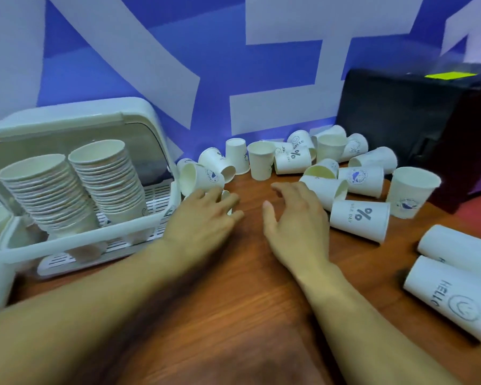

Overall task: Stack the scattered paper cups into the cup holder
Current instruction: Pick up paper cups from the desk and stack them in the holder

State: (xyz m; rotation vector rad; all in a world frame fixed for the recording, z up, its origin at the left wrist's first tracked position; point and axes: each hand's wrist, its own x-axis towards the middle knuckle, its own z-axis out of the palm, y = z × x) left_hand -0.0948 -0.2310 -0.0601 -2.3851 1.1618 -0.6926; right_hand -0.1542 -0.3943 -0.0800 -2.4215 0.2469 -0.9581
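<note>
Cup holder (75, 244): left of frame, lid up for loading.
Left hand (206, 218): fingers apart, toward tipped paper cup (199, 177).
Right hand (295, 220): fingers apart, empty.

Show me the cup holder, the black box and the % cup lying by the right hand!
cup holder (67, 243): head view, on its front rim.
black box (400, 112): head view, on its front face.
% cup (358, 222): head view, on its side wall beside the print.

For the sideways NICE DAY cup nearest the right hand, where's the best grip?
Grip the NICE DAY cup around the middle of its side wall, coming from above with the right hand, just beside it. It lies on its side, so the curved wall faces up.
</note>
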